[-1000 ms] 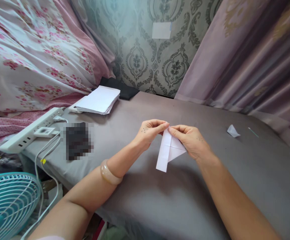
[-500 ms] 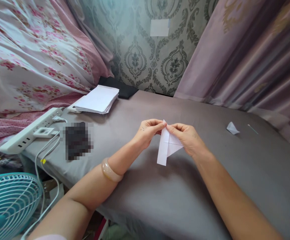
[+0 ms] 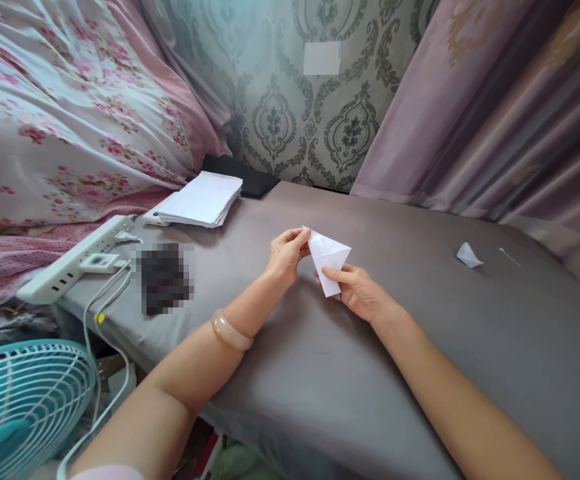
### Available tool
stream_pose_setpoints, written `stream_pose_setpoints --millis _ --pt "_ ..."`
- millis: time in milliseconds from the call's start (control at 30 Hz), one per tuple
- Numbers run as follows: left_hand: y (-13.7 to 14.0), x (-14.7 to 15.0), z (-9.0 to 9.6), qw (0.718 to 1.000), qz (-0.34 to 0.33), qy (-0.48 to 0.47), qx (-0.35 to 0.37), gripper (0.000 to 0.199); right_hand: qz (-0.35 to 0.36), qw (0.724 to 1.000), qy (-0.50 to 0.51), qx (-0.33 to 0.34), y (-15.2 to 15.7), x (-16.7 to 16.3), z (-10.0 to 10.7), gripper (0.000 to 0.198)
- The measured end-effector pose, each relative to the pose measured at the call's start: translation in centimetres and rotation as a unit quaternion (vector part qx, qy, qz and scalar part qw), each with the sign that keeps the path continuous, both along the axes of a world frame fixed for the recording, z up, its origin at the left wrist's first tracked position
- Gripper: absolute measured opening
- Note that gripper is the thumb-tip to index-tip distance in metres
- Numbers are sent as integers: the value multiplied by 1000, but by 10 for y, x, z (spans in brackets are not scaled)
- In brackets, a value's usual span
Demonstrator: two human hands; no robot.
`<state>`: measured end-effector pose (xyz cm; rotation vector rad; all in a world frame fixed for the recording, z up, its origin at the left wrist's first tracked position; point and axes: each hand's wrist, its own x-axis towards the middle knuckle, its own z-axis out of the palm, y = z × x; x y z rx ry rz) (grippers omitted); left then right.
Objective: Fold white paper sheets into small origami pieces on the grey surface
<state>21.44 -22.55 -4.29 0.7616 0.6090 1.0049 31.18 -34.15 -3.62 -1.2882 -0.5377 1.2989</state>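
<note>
A folded sheet of white paper is held up over the grey-covered table, its outline roughly a triangle with a strip pointing down. My left hand pinches its upper left corner between thumb and fingers. Lower on the sheet, my right hand grips it with the thumb on the front face; the other fingers are partly hidden behind the paper. A crease line runs across the front.
A small folded paper piece and a thin stick lie at the right on the table. Back left are a paper stack, a power strip with cables and a blurred dark object. A fan stands lower left.
The paper has turned, its wide part now at upper right. My right hand has moved from the top corner down to the lower part; my left hand still pinches the top.
</note>
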Motion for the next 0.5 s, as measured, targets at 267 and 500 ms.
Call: stream_pose_setpoints --millis 267,500 --pt "0 -2 0 999 4 38 -19 13 -70 996 -57 -20 -1 -3 -8 21" --pt "4 0 -5 998 -26 29 -40 13 -56 992 -110 25 -9 14 -9 24"
